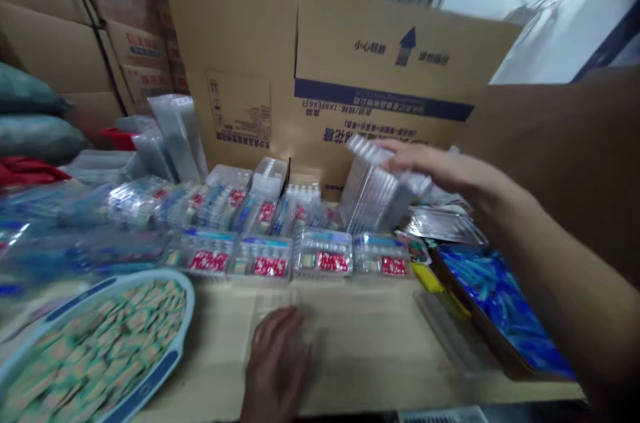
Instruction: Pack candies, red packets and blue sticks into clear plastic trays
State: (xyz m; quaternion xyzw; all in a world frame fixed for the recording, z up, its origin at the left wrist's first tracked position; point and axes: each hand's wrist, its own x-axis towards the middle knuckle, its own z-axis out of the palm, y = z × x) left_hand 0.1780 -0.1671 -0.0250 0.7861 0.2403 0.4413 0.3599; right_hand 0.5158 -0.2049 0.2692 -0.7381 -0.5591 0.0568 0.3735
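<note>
Beige desk (360,329) is spanning the near side. Left hand (277,356) is sitting low over its middle; blur is hiding the fingers, so can't tell if they're apart, together or on something. One pale-blue basin (187,299) is taking up the near left, holding flat green-and-tan pieces (115,336), too many to count. Near right, one flat clear piece (453,336) is lying beside one cardboard tray (475,317) full of blue sachets (495,299), overlapping, uncountable. Right forearm (540,243) is hiding part of that tray.

Next out: four clear packs (325,253) are forming the front row, each showing red contents. They're standing between left hand and the clear tray stack (367,196), which is leaning behind the row's right end. Right hand (420,159) is sitting at the stack's top, fingers over the upper edge; blurred, can't tell if they're clamped on anything. More packs (265,209) are crowding behind and left, no clean count.

Farther: one open carton (250,29) is walling off the back; printed boxes (145,49) are standing stacked far left.
</note>
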